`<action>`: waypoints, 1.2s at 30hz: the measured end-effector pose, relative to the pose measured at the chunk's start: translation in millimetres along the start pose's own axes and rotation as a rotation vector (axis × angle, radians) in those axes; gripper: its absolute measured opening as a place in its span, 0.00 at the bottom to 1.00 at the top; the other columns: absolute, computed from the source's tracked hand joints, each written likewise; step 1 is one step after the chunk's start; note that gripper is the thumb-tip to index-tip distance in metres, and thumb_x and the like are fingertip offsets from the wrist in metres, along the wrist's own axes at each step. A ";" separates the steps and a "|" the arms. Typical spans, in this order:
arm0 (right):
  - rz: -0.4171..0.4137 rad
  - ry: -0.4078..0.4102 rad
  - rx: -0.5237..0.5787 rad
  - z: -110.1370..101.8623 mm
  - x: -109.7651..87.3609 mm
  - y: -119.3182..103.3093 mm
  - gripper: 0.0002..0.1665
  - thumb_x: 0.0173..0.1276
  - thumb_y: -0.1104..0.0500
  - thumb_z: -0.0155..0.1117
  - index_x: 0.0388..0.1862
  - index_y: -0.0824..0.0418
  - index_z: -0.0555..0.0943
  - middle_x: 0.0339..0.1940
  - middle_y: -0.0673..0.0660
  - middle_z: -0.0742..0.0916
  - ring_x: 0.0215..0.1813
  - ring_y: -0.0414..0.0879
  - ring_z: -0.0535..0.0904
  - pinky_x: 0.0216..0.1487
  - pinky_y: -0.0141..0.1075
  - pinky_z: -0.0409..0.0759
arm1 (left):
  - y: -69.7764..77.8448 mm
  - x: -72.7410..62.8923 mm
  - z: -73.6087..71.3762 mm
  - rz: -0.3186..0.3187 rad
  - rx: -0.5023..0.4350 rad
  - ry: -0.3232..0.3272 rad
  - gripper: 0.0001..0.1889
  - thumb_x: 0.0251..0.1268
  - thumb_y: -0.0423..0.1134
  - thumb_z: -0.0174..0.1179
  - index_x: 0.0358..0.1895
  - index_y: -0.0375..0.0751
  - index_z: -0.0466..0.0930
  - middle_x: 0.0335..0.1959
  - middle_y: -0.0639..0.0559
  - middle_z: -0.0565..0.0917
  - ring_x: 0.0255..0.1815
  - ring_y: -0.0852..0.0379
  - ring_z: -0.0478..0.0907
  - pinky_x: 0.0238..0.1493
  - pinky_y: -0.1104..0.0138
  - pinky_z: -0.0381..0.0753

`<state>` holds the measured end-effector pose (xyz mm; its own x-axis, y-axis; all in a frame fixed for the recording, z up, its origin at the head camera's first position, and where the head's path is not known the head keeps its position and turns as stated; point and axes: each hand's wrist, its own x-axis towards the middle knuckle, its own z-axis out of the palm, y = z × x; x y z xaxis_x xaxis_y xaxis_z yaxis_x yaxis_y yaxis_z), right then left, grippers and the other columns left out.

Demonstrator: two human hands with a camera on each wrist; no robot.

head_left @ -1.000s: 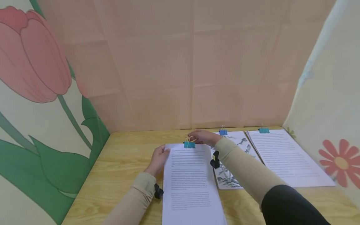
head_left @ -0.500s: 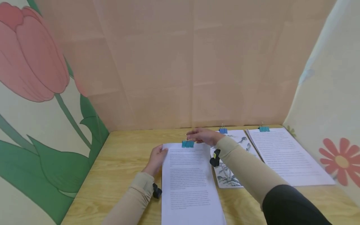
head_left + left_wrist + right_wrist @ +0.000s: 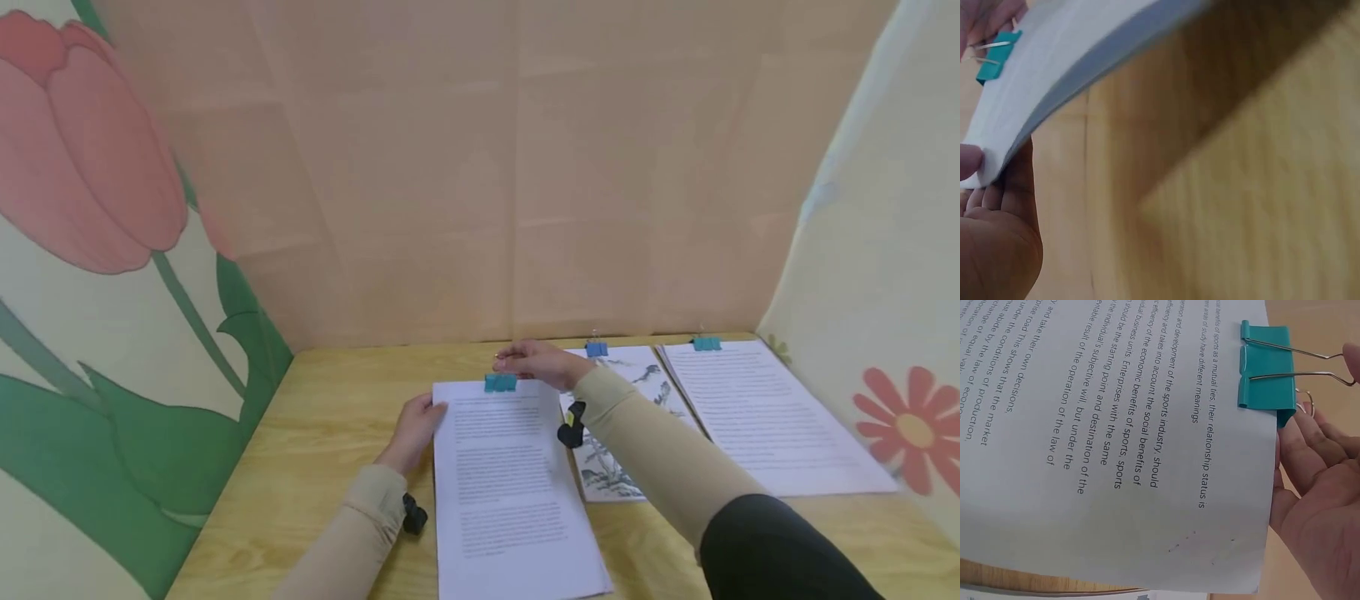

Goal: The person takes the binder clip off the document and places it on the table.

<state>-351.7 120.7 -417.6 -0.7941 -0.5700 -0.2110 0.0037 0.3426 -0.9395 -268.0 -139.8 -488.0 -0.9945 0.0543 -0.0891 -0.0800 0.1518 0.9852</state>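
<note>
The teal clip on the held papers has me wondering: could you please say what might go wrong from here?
With the right hand at the teal clip, a squeeze might open it and let the papers shift. The left hand grips them only near one top corner, so they could sag or slip.

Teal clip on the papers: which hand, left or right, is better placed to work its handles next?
Right, most likely. The right hand has its fingers at the wire handles of the teal clip, while the left hand grips the papers near a top corner.
</note>
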 end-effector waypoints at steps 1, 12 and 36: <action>-0.004 0.002 -0.001 0.6 0.2 0.0 0.29 0.81 0.58 0.58 0.72 0.76 0.67 0.68 0.67 0.79 0.70 0.55 0.73 0.72 0.50 0.68 | -1.4 -1.7 -3.1 0.003 0.019 -0.003 0.18 0.83 0.34 0.48 0.64 0.27 0.77 0.51 0.41 0.86 0.51 0.49 0.83 0.57 0.54 0.80; 0.005 0.021 -0.023 -4.1 -0.7 4.3 0.29 0.81 0.56 0.59 0.71 0.73 0.68 0.68 0.68 0.79 0.67 0.54 0.76 0.71 0.50 0.70 | -0.4 -3.6 -11.9 -0.011 0.044 0.002 0.11 0.80 0.30 0.51 0.52 0.26 0.80 0.41 0.41 0.88 0.39 0.52 0.85 0.44 0.60 0.85; -0.102 0.170 0.109 3.7 5.6 1.7 0.23 0.83 0.59 0.54 0.65 0.76 0.70 0.65 0.72 0.80 0.68 0.60 0.76 0.68 0.48 0.75 | -10.1 -4.5 -15.5 -0.007 0.080 0.025 0.10 0.80 0.30 0.52 0.50 0.26 0.80 0.39 0.42 0.88 0.36 0.54 0.82 0.41 0.59 0.83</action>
<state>-353.9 115.3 -421.4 -0.8846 -0.4605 -0.0737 -0.0236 0.2020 -0.9791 -263.7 -156.8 -495.2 -0.9954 0.0278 -0.0917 -0.0829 0.2302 0.9696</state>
